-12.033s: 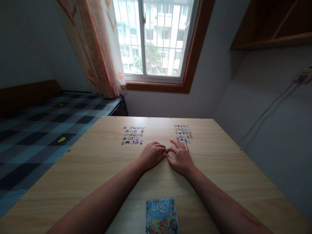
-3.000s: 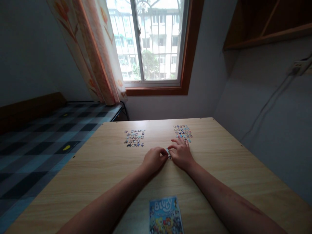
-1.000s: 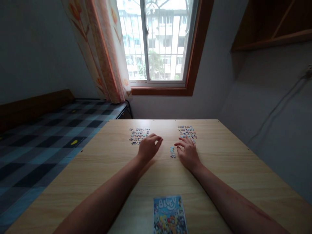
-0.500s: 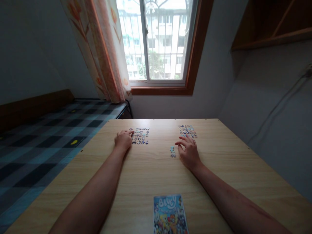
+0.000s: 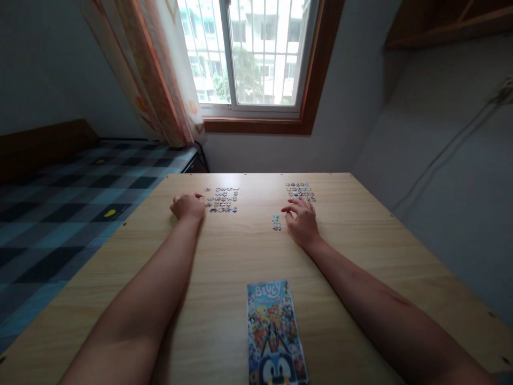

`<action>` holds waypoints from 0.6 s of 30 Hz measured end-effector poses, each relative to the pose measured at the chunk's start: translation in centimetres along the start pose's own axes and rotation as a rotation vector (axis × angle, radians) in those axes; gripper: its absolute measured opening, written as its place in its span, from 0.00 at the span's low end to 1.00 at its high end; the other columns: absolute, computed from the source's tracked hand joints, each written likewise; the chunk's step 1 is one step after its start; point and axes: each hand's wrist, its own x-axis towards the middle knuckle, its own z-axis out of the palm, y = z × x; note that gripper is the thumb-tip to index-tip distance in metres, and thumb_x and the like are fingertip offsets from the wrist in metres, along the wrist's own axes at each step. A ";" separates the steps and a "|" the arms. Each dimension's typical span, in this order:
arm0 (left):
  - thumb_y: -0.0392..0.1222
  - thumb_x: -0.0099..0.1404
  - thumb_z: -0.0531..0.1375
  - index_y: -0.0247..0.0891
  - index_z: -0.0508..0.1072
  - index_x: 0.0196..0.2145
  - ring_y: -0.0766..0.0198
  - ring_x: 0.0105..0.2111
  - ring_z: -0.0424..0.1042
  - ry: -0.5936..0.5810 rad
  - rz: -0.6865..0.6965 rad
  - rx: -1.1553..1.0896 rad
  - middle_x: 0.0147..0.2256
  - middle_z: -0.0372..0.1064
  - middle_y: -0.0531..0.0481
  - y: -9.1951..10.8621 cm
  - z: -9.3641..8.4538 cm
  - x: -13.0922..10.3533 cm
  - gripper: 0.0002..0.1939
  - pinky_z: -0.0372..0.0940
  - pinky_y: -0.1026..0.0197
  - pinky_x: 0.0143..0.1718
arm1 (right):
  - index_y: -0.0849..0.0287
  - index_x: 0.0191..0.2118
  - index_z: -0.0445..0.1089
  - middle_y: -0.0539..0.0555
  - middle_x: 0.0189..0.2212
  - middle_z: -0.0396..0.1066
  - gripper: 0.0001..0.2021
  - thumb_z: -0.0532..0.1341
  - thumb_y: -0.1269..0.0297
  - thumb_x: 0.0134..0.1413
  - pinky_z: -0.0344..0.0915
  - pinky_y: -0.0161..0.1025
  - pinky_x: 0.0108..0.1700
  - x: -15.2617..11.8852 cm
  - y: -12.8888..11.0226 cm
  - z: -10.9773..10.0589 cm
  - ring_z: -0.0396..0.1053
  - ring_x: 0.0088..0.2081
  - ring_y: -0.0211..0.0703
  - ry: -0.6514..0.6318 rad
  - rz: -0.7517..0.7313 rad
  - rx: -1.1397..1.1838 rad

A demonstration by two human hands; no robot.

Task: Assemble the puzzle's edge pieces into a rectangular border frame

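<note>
Leftward went the left hand (image 5: 188, 206) beside the left pieces (image 5: 223, 204), curled, contents unclear; the right hand (image 5: 301, 220) lay loosely open.

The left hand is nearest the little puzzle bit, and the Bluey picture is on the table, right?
Not quite: the head view shows the right hand is nearest the little puzzle bit. The Bluey picture is indeed on the table.

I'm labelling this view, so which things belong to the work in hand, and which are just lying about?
In the work:
left hand, at the left pieces
right hand, beside the small cluster
right pieces
table
Bluey picture, probably for reference

Just about:
bed
curtain
shelf
cable
</note>
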 end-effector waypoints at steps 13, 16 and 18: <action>0.48 0.60 0.62 0.40 0.81 0.40 0.41 0.48 0.67 0.043 -0.086 0.013 0.41 0.76 0.35 0.2 -0.5 -0.4 0.14 0.60 0.44 0.47 | 0.53 0.29 0.77 0.53 0.47 0.75 0.10 0.59 0.72 0.53 0.52 0.56 0.62 0.0 0.4 0.1 0.61 0.58 0.55 0.186 -0.081 -0.028; 0.45 0.60 0.61 0.40 0.81 0.41 0.42 0.46 0.69 0.039 -0.032 0.008 0.41 0.77 0.35 0.3 -0.7 -0.6 0.14 0.61 0.47 0.44 | 0.53 0.28 0.77 0.54 0.49 0.74 0.10 0.59 0.72 0.52 0.53 0.56 0.62 0.1 0.6 0.2 0.61 0.57 0.55 0.203 -0.091 -0.041; 0.44 0.60 0.60 0.39 0.81 0.42 0.43 0.46 0.69 0.034 -0.024 0.012 0.42 0.76 0.35 0.3 -0.6 -0.5 0.15 0.62 0.47 0.45 | 0.53 0.28 0.77 0.55 0.48 0.74 0.11 0.59 0.72 0.52 0.55 0.54 0.61 0.3 0.8 0.3 0.63 0.56 0.54 0.223 -0.082 -0.026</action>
